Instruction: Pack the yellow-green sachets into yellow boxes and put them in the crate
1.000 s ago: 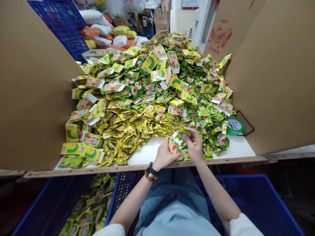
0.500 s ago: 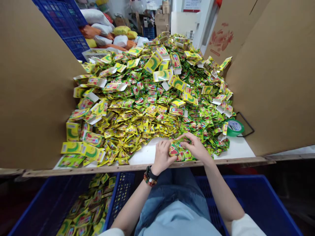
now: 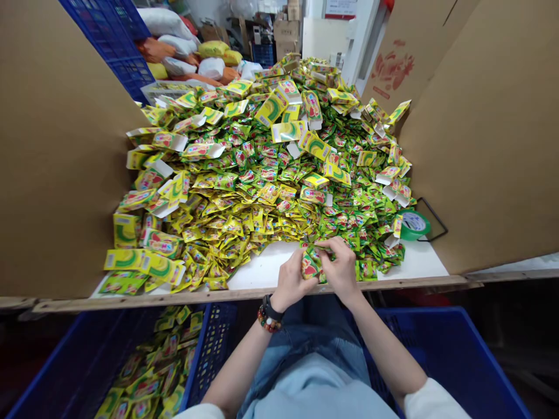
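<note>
At the table's front edge, my left hand [image 3: 292, 279] is closed around the left side of a small green packet [image 3: 309, 266] with red print. My right hand [image 3: 341, 269] is pinched at the packet's upper right, thumb and fingers together on what looks like a second green sachet [image 3: 322, 245]. Its fingers partly cover that piece, so its outline is hard to make out. Right behind my hands rises a heap of green sachets [image 3: 345, 215] and yellow sachets [image 3: 227, 233]. Open-ended yellow and green cartons [image 3: 315, 145] lie scattered over the heap.
Tall cardboard walls [image 3: 480, 145] flank the white tabletop [image 3: 257, 273]. A roll of green tape [image 3: 414, 226] lies at the right by a black wire frame [image 3: 439, 233]. Below stand a blue crate [image 3: 196, 361] holding packs and another blue crate [image 3: 463, 349]. Filled sacks [image 3: 166, 26] lie behind.
My right hand has drawn in closer to my left, its fingers now pinched over the packet. Green sachets beneath it are now mostly covered. My left hand keeps its grip.
</note>
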Action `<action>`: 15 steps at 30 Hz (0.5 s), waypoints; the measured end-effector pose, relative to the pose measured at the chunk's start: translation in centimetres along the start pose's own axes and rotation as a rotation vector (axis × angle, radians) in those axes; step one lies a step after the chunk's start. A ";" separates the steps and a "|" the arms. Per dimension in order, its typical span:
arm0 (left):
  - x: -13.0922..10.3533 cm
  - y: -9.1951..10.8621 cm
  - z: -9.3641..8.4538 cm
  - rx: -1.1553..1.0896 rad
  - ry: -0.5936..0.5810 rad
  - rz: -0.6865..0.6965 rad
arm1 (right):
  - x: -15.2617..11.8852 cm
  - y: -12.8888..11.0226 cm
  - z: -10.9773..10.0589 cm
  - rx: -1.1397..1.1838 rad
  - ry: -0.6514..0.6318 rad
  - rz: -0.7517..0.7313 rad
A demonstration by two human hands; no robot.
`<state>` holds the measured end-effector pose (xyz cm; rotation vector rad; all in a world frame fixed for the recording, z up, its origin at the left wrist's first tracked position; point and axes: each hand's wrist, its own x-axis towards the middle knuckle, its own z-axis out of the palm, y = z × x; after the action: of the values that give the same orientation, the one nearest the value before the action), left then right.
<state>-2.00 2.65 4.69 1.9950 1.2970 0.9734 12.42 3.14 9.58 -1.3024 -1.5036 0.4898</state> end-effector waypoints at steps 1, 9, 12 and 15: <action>-0.1 -0.1 0.0 -0.025 0.004 0.001 | -0.6 0.0 0.3 -0.039 0.004 -0.044; -1.7 -0.7 3.0 -0.098 0.218 0.013 | -3.7 0.1 1.1 -0.273 -0.023 -0.084; -1.9 -0.8 3.8 -0.078 0.243 0.010 | -4.0 0.1 1.5 -0.251 -0.024 -0.052; -2.0 -1.1 4.0 -0.057 0.234 -0.023 | -4.6 0.5 1.9 -0.123 -0.120 -0.013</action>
<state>0.15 1.00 0.97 1.8624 1.3944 1.2490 10.37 -0.23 6.50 -1.3773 -1.6625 0.4803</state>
